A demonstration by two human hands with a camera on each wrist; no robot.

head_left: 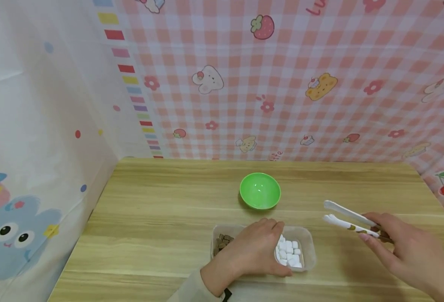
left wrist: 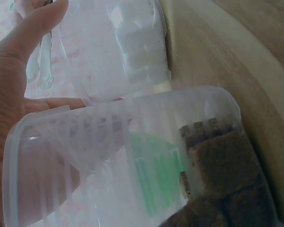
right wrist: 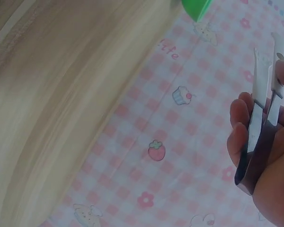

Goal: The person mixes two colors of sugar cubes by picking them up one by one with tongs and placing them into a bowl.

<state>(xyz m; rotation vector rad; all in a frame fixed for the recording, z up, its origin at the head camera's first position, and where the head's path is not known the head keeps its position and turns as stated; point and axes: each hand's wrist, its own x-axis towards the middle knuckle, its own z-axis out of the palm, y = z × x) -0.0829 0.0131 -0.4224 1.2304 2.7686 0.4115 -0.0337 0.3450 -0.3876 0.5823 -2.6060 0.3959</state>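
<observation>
My left hand reaches across a clear plastic container, thumb at the near side and fingers at the far side, holding it. White cubes lie in the container's right part and brown cubes in its left; my hand hides the middle. The left wrist view shows the brown cubes close up behind the clear wall. To the right, my right hand grips white-tipped metal tongs above the table. The tongs' arms stand apart, with nothing between them.
Beyond the container, a green bowl stands on the wooden table. A pink checked cloth hangs behind the table's back edge. On the left hangs a white cloth with cartoon prints.
</observation>
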